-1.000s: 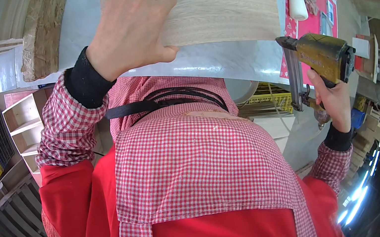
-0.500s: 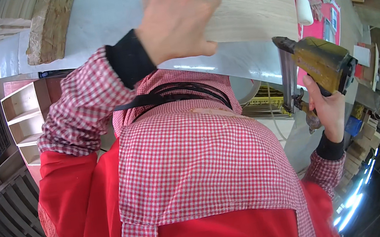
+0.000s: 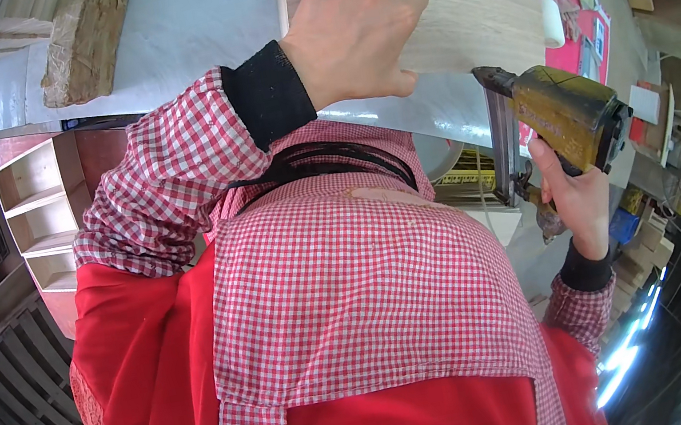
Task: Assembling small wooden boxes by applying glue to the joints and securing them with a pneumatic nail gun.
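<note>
Head view, nearest first: the person's red apron and checked shirt fill the lower frame. Right hand (image 3: 576, 195) is wrapped tight around the grip of a yellow nail gun (image 3: 563, 117), whose nose now stands just under the near edge of the pale wooden board (image 3: 470, 15); a second ago the gun hung lower and farther to the right, so it has been raised toward the board, likely for fastening. Left hand (image 3: 354, 21), fingers spread and ringed, presses flat on the board, which lies on the white desk (image 3: 175, 33). Farther off, a white glue bottle (image 3: 552, 24) stands beside a red mat (image 3: 588, 49), and a rough wood slab (image 3: 86, 39) lies at the desk's left.
</note>
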Demonstrator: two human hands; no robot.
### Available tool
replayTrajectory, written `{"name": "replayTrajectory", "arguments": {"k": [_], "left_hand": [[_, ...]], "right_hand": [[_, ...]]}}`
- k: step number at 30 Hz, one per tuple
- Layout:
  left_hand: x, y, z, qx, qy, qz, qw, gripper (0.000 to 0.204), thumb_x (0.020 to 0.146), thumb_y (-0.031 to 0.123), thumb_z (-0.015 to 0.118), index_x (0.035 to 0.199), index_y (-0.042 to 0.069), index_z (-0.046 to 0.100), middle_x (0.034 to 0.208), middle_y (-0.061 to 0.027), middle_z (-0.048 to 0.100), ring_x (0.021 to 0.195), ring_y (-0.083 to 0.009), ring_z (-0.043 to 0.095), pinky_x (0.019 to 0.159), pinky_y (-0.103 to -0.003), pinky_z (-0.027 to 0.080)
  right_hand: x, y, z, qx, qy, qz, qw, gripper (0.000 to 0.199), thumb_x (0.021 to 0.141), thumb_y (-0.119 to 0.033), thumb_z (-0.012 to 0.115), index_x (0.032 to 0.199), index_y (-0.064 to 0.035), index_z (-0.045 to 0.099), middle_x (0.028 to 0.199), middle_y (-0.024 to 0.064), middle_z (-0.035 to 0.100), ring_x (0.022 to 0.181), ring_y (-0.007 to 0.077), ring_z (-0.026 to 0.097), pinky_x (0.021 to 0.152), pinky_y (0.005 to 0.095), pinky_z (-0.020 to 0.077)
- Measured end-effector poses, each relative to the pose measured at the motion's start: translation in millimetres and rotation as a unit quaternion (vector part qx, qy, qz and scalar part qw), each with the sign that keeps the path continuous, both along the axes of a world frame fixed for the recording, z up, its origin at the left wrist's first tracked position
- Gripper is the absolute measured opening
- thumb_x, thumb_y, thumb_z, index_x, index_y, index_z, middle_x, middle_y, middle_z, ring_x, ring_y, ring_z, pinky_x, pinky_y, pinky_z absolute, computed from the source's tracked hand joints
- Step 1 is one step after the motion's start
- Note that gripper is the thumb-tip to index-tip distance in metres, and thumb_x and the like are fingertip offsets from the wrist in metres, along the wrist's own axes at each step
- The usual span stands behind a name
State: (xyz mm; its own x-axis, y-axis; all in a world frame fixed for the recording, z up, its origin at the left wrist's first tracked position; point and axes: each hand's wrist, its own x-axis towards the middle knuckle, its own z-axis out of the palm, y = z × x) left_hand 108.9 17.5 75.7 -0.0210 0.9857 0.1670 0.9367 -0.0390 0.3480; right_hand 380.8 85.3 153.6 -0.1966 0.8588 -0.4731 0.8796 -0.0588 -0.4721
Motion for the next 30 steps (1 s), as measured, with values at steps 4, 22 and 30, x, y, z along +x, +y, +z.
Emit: {"name": "replayTrajectory", "arguments": {"k": [4, 22, 30], "left_hand": [[2, 5, 5, -0.041, -0.007, -0.003, 0.999, 0.061, 0.061, 0.045, 0.079, 0.102, 0.002, 0.065, 0.113, -0.0244, 0.057, 0.113, -0.0351, 0.052, 0.099, -0.054, 0.038], [-35, -46, -120, 0.155, -0.261, 0.026, 0.952, 0.128, 0.044, 0.033, 0.096, 0.152, 0.024, 0.028, 0.144, -0.0245, 0.038, 0.127, -0.0404, 0.048, 0.108, -0.052, 0.037], [-25, -37, -128, 0.189, -0.234, 0.052, 0.952, 0.12, 0.048, 0.035, 0.095, 0.15, 0.026, 0.032, 0.142, -0.0258, 0.04, 0.124, -0.0407, 0.05, 0.108, -0.05, 0.036]], "right_hand": [[9, -2, -9, 0.046, 0.035, 0.042, 0.997, 0.029, 0.091, -0.023, 0.074, 0.108, -0.0017, 0.066, 0.075, -0.0016, 0.061, 0.051, 0.0041, 0.048, 0.045, 0.0216, 0.0373], [-35, -23, -9, 0.067, 0.059, 0.25, 0.964, 0.031, 0.092, -0.024, 0.072, 0.112, -0.0018, 0.065, 0.078, -0.0017, 0.061, 0.056, 0.0045, 0.049, 0.049, 0.021, 0.0379], [-43, -29, -11, 0.05, 0.021, 0.29, 0.956, 0.035, 0.092, -0.031, 0.072, 0.11, -0.0026, 0.066, 0.076, -0.002, 0.061, 0.058, 0.0054, 0.05, 0.051, 0.0225, 0.039]]}}
